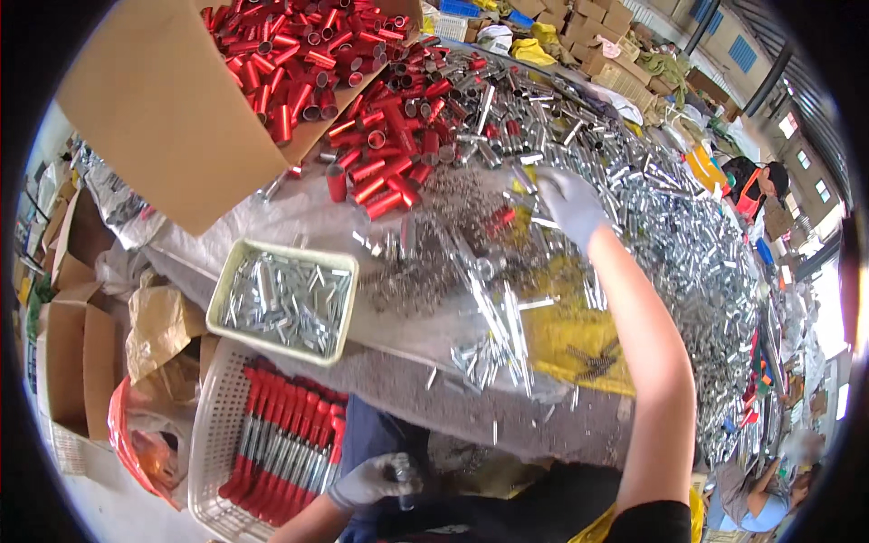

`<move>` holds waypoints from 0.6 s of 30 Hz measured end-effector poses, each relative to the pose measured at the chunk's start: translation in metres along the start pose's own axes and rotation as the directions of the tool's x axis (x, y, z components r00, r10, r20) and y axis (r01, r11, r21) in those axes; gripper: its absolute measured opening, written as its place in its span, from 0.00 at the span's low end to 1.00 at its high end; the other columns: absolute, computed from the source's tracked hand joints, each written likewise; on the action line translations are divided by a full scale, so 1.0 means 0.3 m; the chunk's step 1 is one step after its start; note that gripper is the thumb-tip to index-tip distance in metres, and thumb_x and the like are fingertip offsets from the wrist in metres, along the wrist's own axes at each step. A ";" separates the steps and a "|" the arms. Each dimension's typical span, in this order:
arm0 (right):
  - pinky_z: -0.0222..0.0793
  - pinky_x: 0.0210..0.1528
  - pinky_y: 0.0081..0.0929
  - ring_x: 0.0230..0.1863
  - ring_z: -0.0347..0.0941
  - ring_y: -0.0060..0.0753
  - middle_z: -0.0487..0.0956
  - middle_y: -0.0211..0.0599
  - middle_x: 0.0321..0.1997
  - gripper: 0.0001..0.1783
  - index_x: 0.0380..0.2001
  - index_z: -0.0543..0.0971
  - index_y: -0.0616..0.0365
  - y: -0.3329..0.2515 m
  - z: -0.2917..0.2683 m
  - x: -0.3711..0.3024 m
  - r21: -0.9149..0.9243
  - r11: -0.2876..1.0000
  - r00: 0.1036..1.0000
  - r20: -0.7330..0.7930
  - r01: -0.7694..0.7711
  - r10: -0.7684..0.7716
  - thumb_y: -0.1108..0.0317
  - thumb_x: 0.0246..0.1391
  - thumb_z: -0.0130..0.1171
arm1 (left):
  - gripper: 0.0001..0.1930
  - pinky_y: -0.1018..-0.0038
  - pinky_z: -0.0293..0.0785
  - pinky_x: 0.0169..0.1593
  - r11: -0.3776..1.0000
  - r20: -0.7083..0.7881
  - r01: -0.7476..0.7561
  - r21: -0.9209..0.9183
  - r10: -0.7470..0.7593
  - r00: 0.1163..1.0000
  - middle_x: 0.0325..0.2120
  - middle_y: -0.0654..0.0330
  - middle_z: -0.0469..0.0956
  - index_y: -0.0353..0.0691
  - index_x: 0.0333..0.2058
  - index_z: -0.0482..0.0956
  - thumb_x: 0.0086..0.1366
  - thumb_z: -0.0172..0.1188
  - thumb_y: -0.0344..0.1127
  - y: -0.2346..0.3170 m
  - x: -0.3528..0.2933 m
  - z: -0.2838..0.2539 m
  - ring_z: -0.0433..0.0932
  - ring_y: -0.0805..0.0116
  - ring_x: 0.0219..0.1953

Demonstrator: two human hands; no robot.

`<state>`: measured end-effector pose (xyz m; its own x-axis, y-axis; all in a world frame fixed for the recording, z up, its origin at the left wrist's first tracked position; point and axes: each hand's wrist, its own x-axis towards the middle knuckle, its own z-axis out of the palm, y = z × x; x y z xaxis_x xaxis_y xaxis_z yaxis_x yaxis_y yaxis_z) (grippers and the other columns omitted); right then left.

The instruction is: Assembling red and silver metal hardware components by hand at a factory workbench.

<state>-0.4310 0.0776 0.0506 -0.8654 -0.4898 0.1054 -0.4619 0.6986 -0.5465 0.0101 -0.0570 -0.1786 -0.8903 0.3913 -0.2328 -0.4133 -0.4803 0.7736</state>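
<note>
My right hand (568, 204) reaches far out, gloved fingers curled down into the heap of silver tubes (652, 208) on the tabletop; what they grip I cannot tell. My left hand (371, 481), low by my lap, is clenched around a small tube (401, 472).

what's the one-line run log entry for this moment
left hand: holds small dark tube | right hand: reaching into silver tubes pile | white basket: assembled red-and-silver pieces
</note>
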 end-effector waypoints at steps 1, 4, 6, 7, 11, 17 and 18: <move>0.65 0.55 0.33 0.52 0.73 0.48 0.77 0.49 0.49 0.21 0.52 0.74 0.58 0.154 0.030 0.168 -0.176 0.968 0.971 -0.125 0.180 -0.203 0.59 0.60 0.48 | 0.11 0.72 0.74 0.40 0.986 0.088 -0.080 -0.148 0.094 0.992 0.30 0.58 0.79 0.33 0.35 0.76 0.59 0.65 0.34 -0.010 0.025 -0.018 0.77 0.68 0.31; 0.55 0.66 0.36 0.63 0.62 0.48 0.68 0.48 0.61 0.25 0.61 0.67 0.47 0.159 0.147 0.517 -0.471 0.837 0.961 0.142 0.277 -0.238 0.55 0.61 0.43 | 0.16 0.66 0.74 0.46 0.993 0.139 -0.090 -0.073 0.100 0.985 0.30 0.50 0.81 0.33 0.34 0.81 0.56 0.67 0.42 -0.006 0.027 -0.069 0.80 0.59 0.38; 0.44 0.70 0.43 0.69 0.50 0.50 0.61 0.46 0.67 0.27 0.63 0.63 0.40 0.196 0.250 0.737 -0.573 0.733 0.930 0.219 0.367 -0.295 0.50 0.62 0.38 | 0.15 0.66 0.75 0.45 0.928 0.002 -0.124 -0.351 0.134 0.991 0.30 0.52 0.81 0.31 0.32 0.82 0.58 0.65 0.41 -0.036 0.009 -0.048 0.80 0.59 0.37; 0.38 0.72 0.47 0.72 0.43 0.52 0.57 0.44 0.69 0.28 0.64 0.62 0.36 0.166 0.327 0.793 -0.459 0.866 0.978 0.154 0.197 -0.140 0.48 0.62 0.35 | 0.13 0.67 0.73 0.44 0.930 0.056 -0.216 -0.298 0.242 0.969 0.32 0.48 0.80 0.34 0.35 0.83 0.57 0.65 0.39 -0.026 0.024 -0.070 0.79 0.55 0.35; 0.40 0.70 0.52 0.72 0.43 0.53 0.50 0.43 0.72 0.31 0.66 0.57 0.30 0.375 0.194 0.982 -0.617 0.787 0.997 0.063 0.001 0.049 0.40 0.61 0.32 | 0.13 0.63 0.72 0.38 0.947 0.097 -0.154 -0.283 0.188 0.977 0.24 0.51 0.80 0.37 0.22 0.83 0.56 0.66 0.42 0.046 0.101 -0.048 0.78 0.55 0.31; 0.57 0.64 0.42 0.63 0.62 0.53 0.65 0.55 0.62 0.30 0.57 0.72 0.49 0.080 0.315 0.645 -0.444 0.893 0.992 0.054 -0.075 0.111 0.45 0.62 0.34 | 0.17 0.66 0.73 0.45 0.978 0.167 -0.151 -0.143 0.174 0.970 0.28 0.51 0.81 0.32 0.26 0.84 0.60 0.62 0.43 0.014 0.058 -0.064 0.80 0.58 0.37; 0.60 0.62 0.39 0.60 0.65 0.54 0.69 0.56 0.58 0.30 0.54 0.74 0.53 0.074 0.316 0.618 -0.316 0.944 0.991 0.059 -0.095 0.120 0.44 0.62 0.37 | 0.10 0.66 0.74 0.45 0.967 0.143 -0.233 -0.105 0.247 0.958 0.31 0.53 0.81 0.33 0.30 0.81 0.60 0.63 0.36 0.019 0.053 -0.056 0.79 0.60 0.33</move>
<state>-0.5833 -0.0473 -0.0207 -0.9014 -0.4329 -0.0104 -0.4152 0.8709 -0.2630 -0.0097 -0.0667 -0.1878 -0.9280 0.3689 0.0520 -0.2120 -0.6377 0.7405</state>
